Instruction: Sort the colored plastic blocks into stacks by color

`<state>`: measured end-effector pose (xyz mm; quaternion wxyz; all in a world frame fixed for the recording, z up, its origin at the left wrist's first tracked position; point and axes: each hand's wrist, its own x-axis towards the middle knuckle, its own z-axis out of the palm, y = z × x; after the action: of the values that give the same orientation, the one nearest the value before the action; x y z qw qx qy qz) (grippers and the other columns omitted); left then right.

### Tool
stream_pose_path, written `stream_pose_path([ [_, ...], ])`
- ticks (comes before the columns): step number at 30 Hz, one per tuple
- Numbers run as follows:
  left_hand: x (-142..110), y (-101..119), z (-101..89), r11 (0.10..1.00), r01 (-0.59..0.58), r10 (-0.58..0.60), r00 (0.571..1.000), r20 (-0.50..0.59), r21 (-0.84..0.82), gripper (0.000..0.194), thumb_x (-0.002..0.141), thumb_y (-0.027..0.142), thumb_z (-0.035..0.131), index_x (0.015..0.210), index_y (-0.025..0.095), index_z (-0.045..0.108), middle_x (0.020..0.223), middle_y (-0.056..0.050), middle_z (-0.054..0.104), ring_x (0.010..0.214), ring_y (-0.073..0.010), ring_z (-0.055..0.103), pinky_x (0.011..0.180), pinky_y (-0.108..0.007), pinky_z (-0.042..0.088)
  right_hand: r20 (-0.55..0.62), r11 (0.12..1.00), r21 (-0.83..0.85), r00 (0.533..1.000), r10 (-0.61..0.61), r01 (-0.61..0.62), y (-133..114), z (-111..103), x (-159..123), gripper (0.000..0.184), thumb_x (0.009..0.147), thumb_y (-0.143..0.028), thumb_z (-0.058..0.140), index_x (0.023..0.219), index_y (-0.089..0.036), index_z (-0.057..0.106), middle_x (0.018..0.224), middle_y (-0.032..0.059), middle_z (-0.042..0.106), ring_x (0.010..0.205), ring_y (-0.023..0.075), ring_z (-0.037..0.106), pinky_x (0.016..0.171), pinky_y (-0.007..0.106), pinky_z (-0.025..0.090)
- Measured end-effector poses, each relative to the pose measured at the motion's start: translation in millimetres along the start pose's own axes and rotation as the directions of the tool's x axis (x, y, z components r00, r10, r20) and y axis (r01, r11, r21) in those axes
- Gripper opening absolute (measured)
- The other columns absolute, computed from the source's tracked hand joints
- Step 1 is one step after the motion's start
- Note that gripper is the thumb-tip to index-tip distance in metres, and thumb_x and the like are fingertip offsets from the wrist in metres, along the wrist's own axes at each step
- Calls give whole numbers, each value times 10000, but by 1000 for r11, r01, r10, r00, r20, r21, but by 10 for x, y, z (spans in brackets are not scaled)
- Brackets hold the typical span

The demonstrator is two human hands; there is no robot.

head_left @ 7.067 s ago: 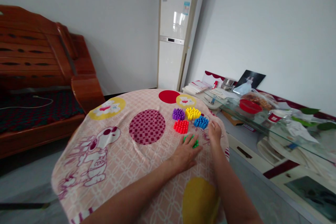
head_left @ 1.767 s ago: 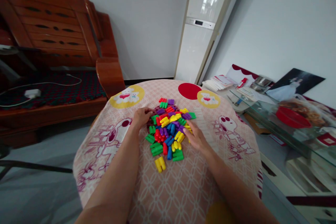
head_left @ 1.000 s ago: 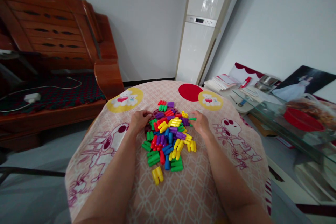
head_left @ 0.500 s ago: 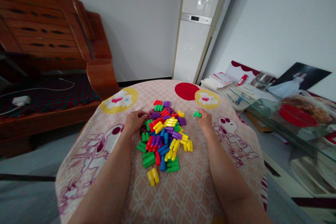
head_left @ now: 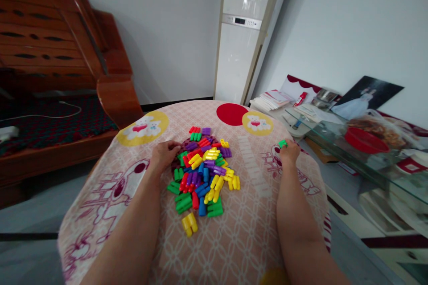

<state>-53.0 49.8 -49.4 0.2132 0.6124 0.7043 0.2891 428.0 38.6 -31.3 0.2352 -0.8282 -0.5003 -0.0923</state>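
Note:
A heap of plastic building blocks in red, green, blue, yellow and purple lies in front of me. Under the far part of the heap shows a dark red patterned round tray, mostly covered. My left hand is at the left rim of this tray, its fingers curled together on the edge. Out to the right, away from the heap, my right hand pinches a small green block just above the tablecloth. One yellow block lies apart at the near side of the heap.
The round table wears a pink patterned tablecloth. At the right stands a glass-topped cabinet with papers, a red bowl and a photo. A wooden bench is at the left, a tall white air conditioner behind.
My right hand has moved right with the green block, farther from the heap. My left hand stays at the tray's edge. The whole view has shifted slightly.

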Motion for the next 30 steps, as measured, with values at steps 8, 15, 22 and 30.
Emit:
stream_pose_path([
  [8, -37, 52, -26, 1000, 4, -4, 1000, 2, -6, 375, 813, 362, 563, 1056, 168, 774, 859, -71, 780, 705, -200, 688, 648, -263, 489, -65, 977, 193, 995, -80, 91, -663, -281, -157, 394, 851, -172, 522, 1182, -76, 713, 1093, 191, 726, 1025, 282, 647, 893, 351, 464],
  [15, -52, 62, -29, 999, -2, 3, 1000, 2, -52, 374, 809, 373, 562, 1050, 182, 774, 874, -56, 785, 696, -191, 684, 631, -252, 485, 413, 674, 650, 582, -700, 350, -1565, -389, -786, 136, 775, -226, 711, 876, -157, 770, 698, 1, 709, 660, 139, 621, 627, 221, 411],
  [22, -35, 73, -39, 1000, -18, 17, 1000, -11, -11, 366, 797, 365, 569, 1024, 174, 784, 871, -63, 785, 710, -198, 684, 660, -262, 481, 432, 700, 545, 561, -706, 461, -1760, -456, -1042, 100, 757, -195, 757, 843, -176, 710, 739, 5, 698, 690, 140, 600, 623, 234, 351],
  [30, -21, 48, -28, 999, -30, 30, 999, -20, 17, 387, 802, 383, 558, 1038, 177, 785, 895, -71, 786, 770, -217, 694, 688, -269, 480, 377, 610, 724, 555, -741, 322, -1760, -278, -1040, 145, 687, -86, 691, 805, -170, 681, 699, -27, 667, 660, 124, 595, 617, 211, 391],
])
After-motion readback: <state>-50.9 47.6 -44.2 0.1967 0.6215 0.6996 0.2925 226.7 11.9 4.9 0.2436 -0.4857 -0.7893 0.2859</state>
